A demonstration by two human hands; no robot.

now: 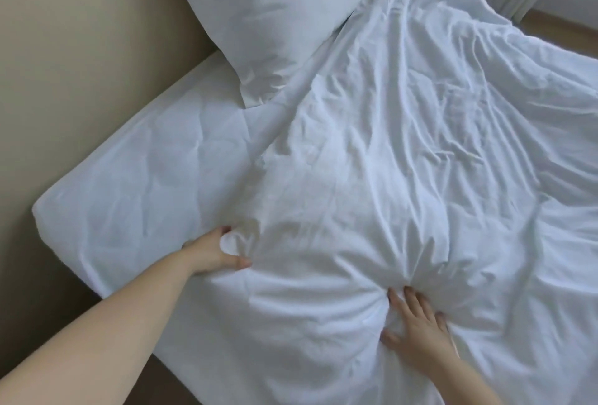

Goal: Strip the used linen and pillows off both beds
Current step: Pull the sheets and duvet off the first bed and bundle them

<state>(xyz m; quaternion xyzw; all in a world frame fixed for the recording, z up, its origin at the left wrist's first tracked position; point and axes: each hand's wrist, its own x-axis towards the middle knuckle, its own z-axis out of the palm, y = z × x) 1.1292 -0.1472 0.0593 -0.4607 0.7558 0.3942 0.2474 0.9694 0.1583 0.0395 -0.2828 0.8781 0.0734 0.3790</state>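
- While a pillow [284,26] lies far left, left hand [210,252] pinches a duvet [388,145] fold in curled fingers.
- Right hand [417,336]: fingers spread straight, pressing duvet near right.

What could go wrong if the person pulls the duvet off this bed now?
1. The pillow touches the edge of the duvet, so a pull may drag it along or topple it.
2. The left hand grips only a small bunch of fabric near the edge. The bulky duvet may slip out of it.
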